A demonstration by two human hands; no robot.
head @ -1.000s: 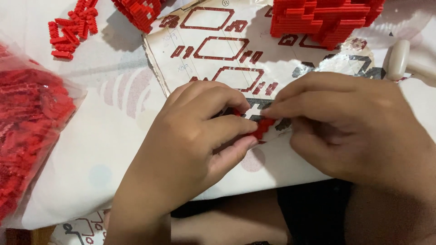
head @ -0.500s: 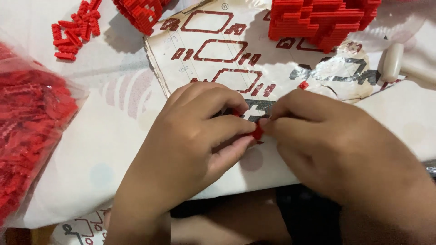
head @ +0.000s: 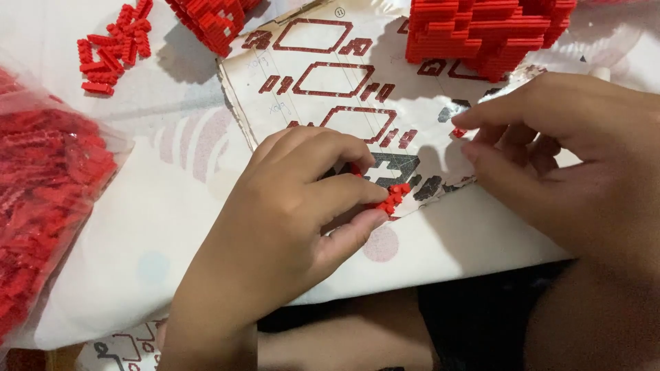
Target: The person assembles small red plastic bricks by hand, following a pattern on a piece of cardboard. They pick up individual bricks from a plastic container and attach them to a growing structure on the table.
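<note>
Closest to the camera, lower middle of the frame, the left hand (head: 289, 213) has its thumb and fingers pinched shut on a small clump of red bricks (head: 392, 198), holding it down on the bottom edge of the instruction sheet (head: 323, 89). Over on the right side, the right hand (head: 564, 158) is loosely curled, fingers apart and not gripping anything I can see, with a fingertip right next to one loose red brick (head: 458, 132) lying on the sheet. My read is we're mid-assembly, at the fetch-a-piece step: the next move looks like pinching up that single brick and bringing it across to the clump, which needs a really fine fingertip grip since the piece is tiny. Further out, at the left edge there's a plastic bag of red bricks (head: 48, 206), a small loose pile of red bricks (head: 113, 45) in the upper left, a partly built red block (head: 213, 20) at top centre and a bigger red build (head: 481, 31) at the upper right, all on the white cloth (head: 172, 227). Hard to say how many bricks are in the clump since the fingers cover most of it, both builds are cut off by the top of the frame, and part of the sheet's diagrams are under the hands.
</note>
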